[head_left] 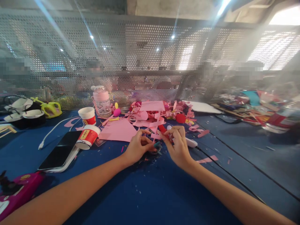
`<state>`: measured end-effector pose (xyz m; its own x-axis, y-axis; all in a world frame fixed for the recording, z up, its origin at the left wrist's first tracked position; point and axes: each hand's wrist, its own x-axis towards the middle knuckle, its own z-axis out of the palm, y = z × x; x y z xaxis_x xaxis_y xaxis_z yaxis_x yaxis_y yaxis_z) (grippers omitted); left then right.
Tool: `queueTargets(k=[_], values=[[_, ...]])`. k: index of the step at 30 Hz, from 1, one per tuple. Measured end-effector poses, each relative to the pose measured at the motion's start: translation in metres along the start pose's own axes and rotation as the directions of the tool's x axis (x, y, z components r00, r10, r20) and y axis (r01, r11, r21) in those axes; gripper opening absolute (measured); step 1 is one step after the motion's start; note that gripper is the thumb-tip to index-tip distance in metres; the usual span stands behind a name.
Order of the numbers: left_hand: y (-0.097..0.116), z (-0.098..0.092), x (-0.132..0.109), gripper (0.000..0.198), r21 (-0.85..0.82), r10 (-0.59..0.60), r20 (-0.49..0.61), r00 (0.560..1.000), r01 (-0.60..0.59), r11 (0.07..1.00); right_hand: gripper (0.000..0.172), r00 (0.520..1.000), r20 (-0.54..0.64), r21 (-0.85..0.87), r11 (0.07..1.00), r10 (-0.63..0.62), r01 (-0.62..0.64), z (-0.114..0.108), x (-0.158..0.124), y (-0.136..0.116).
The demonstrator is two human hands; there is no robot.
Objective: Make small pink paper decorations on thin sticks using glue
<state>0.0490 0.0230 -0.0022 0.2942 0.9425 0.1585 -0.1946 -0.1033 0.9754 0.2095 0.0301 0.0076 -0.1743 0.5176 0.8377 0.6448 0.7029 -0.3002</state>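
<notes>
My left hand (140,146) is closed, thumb and fingers pinched near a small teal piece (157,145) at the middle of the blue table. Facing it, my right hand (177,144) is closed in a pinch at the end of a pink paper strip (154,136) that spans the gap between the hands. Exactly what sits between the left fingertips is too small to make out. Behind the hands lies a heap of pink paper scraps (144,116), with a pink sheet (118,129) to its left. A white tool with a black cable (191,142) lies beside my right hand, partly hidden.
Two red-and-white paper cups (88,137) stand or lean by a black phone (60,150) on the left. Farther back is a pink-topped bottle (102,101). A magenta device (22,190) sits front left, and a large clear bottle (282,117) at the right. A perforated metal screen (145,47) closes the back.
</notes>
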Motion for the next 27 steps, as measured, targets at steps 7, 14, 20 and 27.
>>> queueTargets(k=[7, 14, 20, 27], values=[[-0.0013, -0.0006, -0.0004, 0.043, -0.010, 0.013, 0.016, 1.000, -0.013, 1.000, 0.007, 1.000, -0.001, -0.035, 0.999, -0.014, 0.014, -0.0002, -0.0008, -0.0013], [-0.0031, -0.0011, 0.0011, 0.043, -0.024, 0.012, -0.001, 1.000, -0.012, 1.000, 0.006, 1.000, -0.002, -0.080, 0.997, -0.010, 0.010, -0.0002, -0.0033, -0.0011], [-0.0052, -0.0050, 0.0043, 0.048, -0.086, 0.015, -0.030, 0.999, -0.018, 0.996, 0.039, 0.985, -0.167, -0.126, 0.991, 0.033, -0.054, -0.0052, -0.0025, -0.0027], [-0.0017, -0.0027, 0.0022, 0.048, -0.078, -0.001, -0.036, 0.999, -0.002, 0.997, 0.053, 0.944, 0.023, 0.346, 0.883, 0.329, -0.316, 0.0031, -0.0023, -0.0011]])
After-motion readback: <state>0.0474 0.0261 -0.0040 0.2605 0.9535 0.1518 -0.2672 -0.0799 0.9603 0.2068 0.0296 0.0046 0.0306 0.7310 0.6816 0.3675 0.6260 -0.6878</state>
